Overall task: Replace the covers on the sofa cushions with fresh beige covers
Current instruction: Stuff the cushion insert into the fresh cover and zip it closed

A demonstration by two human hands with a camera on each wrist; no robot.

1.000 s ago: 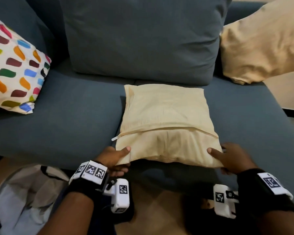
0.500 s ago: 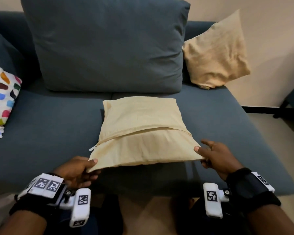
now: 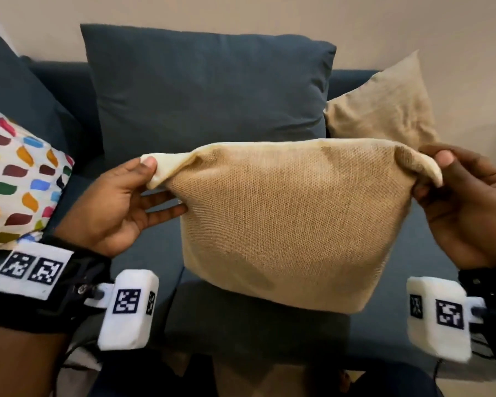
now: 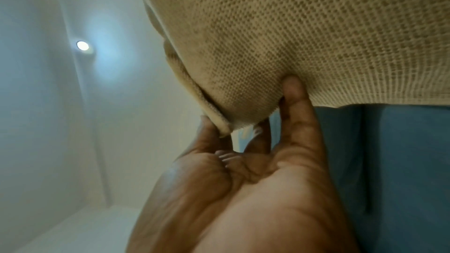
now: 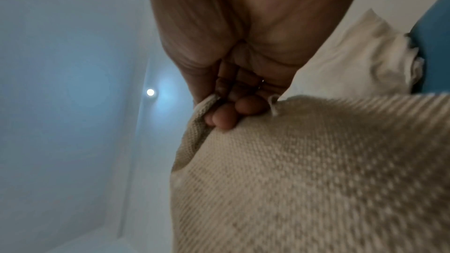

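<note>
A beige woven-cover cushion (image 3: 289, 222) hangs upright in the air over the sofa seat (image 3: 143, 253), held by its two top corners. My left hand (image 3: 152, 179) pinches the top left corner between thumb and fingers; in the left wrist view one finger (image 4: 295, 99) presses against the cushion (image 4: 304, 32). My right hand (image 3: 430, 179) pinches the top right corner; the right wrist view shows its fingertips (image 5: 226, 116) dug into the cushion (image 5: 316, 180) fabric.
A large dark blue back cushion (image 3: 206, 93) leans behind. A second beige cushion (image 3: 384, 110) stands at the sofa's right end. A white cushion with coloured spots (image 3: 17, 179) lies at the left. The beige wall (image 3: 241, 12) rises behind the sofa.
The cushion lay flat on the seat with both hands at its near corners; now it is lifted off the seat and hangs upright from those corners.
</note>
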